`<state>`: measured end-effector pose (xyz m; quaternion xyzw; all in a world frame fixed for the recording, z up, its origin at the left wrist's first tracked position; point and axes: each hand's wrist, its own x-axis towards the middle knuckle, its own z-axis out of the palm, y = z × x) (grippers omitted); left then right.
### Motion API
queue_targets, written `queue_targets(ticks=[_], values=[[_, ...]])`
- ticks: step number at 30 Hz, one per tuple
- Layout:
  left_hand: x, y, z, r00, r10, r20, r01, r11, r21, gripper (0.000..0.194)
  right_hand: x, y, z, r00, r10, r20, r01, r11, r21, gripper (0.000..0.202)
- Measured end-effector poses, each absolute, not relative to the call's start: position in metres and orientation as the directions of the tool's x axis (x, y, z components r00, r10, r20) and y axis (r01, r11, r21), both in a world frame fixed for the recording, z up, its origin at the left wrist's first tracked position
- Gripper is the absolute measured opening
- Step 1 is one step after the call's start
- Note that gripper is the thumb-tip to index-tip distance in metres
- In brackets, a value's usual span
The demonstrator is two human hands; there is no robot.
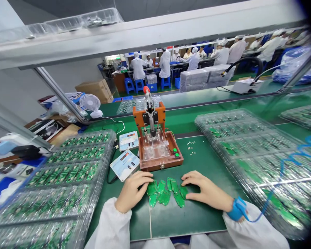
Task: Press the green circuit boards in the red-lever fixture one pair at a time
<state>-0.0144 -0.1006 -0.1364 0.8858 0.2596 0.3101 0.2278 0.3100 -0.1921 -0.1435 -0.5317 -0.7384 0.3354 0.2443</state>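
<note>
Several small green circuit boards (164, 197) lie loosely grouped on the green mat, between my two hands. My left hand (134, 190) rests at the group's left side, thumb and fingers apart, touching the leftmost boards. On the right side, my right hand (203, 188) has its thumb and fingers spread around the edge of the rightmost board (183, 192). A blue wrist strap (237, 208) with a coiled cord is on my right wrist. Just behind the boards stands an orange and brown press fixture (158, 162) with a red-tipped lever and clear plates.
Stacked clear trays of boards stand at left (98, 173) and right (223, 155). Two counter boxes (125, 166) sit left of the fixture, small white bits (190, 148) right of it. A fan (90, 103) stands behind. An overhead shelf (145, 34) crosses above; people work beyond.
</note>
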Motion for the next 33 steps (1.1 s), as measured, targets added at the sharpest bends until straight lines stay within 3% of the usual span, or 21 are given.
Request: queue_targets(ticks=[6, 13, 16, 21, 26, 33], values=[[-0.017, -0.101, -0.149, 0.790, 0.581, 0.194, 0.392, -0.723, 0.569, 0.058, 0.309, -0.201, -0.151, -0.356, 0.933, -0.044, 0.668, 0.221, -0.711, 0.033], [-0.016, -0.102, -0.143, 0.787, 0.616, 0.038, 0.475, -0.644, 0.600, 0.049, 0.313, -0.192, -0.135, -0.362, 0.932, -0.011, 0.559, 0.208, -0.803, 0.032], [-0.017, -0.102, -0.142, 0.780, 0.626, 0.001, 0.488, -0.609, 0.625, 0.048, 0.313, -0.169, -0.114, -0.327, 0.936, 0.134, 0.522, 0.296, -0.800, 0.029], [-0.016, -0.101, -0.144, 0.751, 0.660, 0.006, 0.495, -0.569, 0.657, 0.037, 0.298, -0.099, -0.089, -0.310, 0.869, 0.384, 0.618, 0.492, -0.614, 0.022], [-0.015, -0.103, -0.147, 0.707, 0.701, 0.094, 0.470, -0.565, 0.678, 0.037, 0.285, -0.052, -0.094, -0.370, 0.839, 0.398, 0.632, 0.541, -0.554, 0.022], [-0.016, -0.108, -0.140, 0.647, 0.736, 0.199, 0.452, -0.581, 0.677, 0.030, 0.283, -0.052, -0.109, -0.360, 0.855, 0.373, 0.683, 0.514, -0.519, 0.021]])
